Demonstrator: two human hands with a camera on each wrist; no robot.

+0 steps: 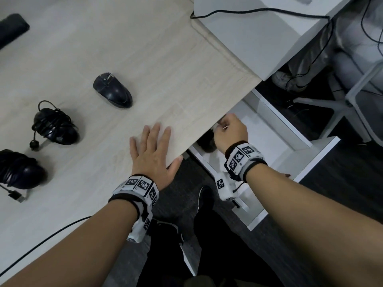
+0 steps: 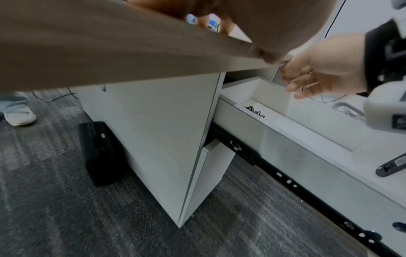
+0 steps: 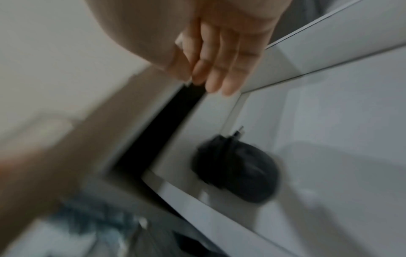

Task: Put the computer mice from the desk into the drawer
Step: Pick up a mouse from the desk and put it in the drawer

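Note:
Three black computer mice lie on the light wooden desk point(image 1: 165, 59): a bare one point(image 1: 113, 90), one wrapped in its cable point(image 1: 55, 126), and one at the left edge point(image 1: 20, 169) with a USB plug beside it. My left hand point(image 1: 153, 150) rests flat on the desk by its front edge, fingers spread. The white drawer point(image 1: 290, 127) below stands pulled out. My right hand point(image 1: 228, 129) hovers over the drawer's back part with relaxed fingers point(image 3: 219, 69) holding nothing. A fourth black mouse point(image 3: 237, 170) with wound cable lies in the drawer point(image 3: 329, 121), mostly hidden in the head view.
A dark object point(image 1: 12, 27) lies at the desk's far left. A white cabinet top point(image 1: 248, 27) with a black cable adjoins on the right. A chair base point(image 1: 352, 104) and another person's shoes point(image 1: 284, 79) are beyond the drawer. A black box point(image 2: 98, 153) stands on the carpet.

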